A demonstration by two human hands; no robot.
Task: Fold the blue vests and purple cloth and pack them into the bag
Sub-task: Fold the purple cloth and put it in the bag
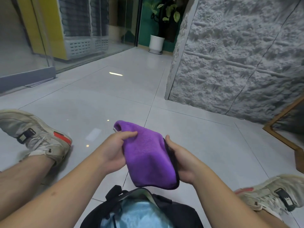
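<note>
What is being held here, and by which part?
The folded purple cloth, held in both hands: left hand grips its left edge, right hand its dark-trimmed right edge.

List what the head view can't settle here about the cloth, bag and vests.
- Right hand fingers: hidden behind the purple cloth.
- Cloth's fold count: layers hidden under its top face.
- Black bag: cut off by the bottom edge.
- Blue fabric inside the bag: number of vests unclear, bunched and partly cropped.

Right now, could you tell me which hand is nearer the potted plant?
Left. The left hand sits slightly closer to the potted plant; the right hand is lower and further right.
</note>
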